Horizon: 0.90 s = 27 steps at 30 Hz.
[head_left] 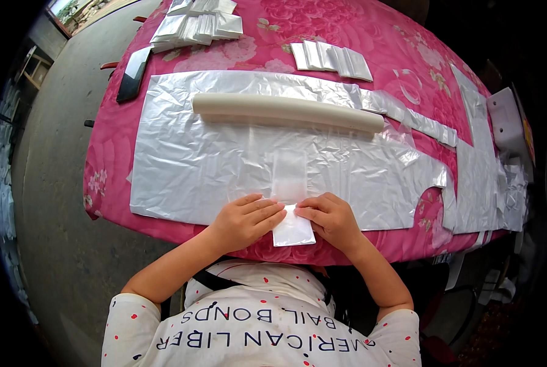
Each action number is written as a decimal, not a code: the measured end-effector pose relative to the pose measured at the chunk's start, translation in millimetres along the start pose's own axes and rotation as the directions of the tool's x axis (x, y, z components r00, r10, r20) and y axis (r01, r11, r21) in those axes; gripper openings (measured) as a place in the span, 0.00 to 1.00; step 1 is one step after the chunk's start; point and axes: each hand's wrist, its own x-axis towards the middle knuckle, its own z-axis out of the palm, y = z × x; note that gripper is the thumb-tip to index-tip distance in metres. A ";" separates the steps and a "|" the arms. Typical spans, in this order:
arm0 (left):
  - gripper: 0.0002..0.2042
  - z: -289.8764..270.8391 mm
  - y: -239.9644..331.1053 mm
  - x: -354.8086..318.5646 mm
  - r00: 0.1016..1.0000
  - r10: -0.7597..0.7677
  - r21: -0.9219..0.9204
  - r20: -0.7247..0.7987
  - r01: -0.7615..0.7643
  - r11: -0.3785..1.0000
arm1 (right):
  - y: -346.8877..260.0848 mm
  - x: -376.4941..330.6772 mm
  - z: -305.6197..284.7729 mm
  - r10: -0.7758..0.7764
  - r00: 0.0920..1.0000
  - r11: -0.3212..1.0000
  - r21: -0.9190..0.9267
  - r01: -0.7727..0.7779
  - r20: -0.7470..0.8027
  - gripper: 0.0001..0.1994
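A clear plastic bag, folded into a narrow strip point(289, 168), lies at the near edge of a pink floral table. Its thicker, near end point(293, 231) is a folded white-looking rectangle that hangs toward me. My left hand point(249, 221) closes on the left side of the fold, fingers together and pointing right, its thumb hidden. From the right, my right hand point(331, 221) pinches the other side of the same fold between thumb and curled fingers. Beneath the strip is a large flat plastic bag point(175, 159) with cut-out handles toward the right.
A long cream roller tube point(286, 111) lies across the large bag. Stacks of folded bags point(197, 27) sit at the far left, with a fanned row of folded bags point(331, 60) at the back. A dark phone point(134, 74) rests at left; more plastic bags point(478, 183) lie at right.
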 end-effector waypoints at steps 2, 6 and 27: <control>0.14 -2.0 0.2 -0.1 0.999 0.029 0.009 0.039 -0.030 1.000 | -0.3 -2.3 0.4 -0.013 1.000 1.000 -0.018 0.013 -0.021 0.14; 0.16 3.4 -1.8 -3.0 0.999 0.006 -0.029 0.051 -0.005 1.000 | 0.5 -2.3 2.7 -0.017 0.997 1.000 -0.011 0.017 -0.071 0.14; 0.33 -2.3 -10.3 45.5 0.564 -0.737 -0.315 0.372 0.824 0.471 | 20.2 58.9 -17.1 0.717 0.501 0.432 0.256 -0.865 0.484 0.15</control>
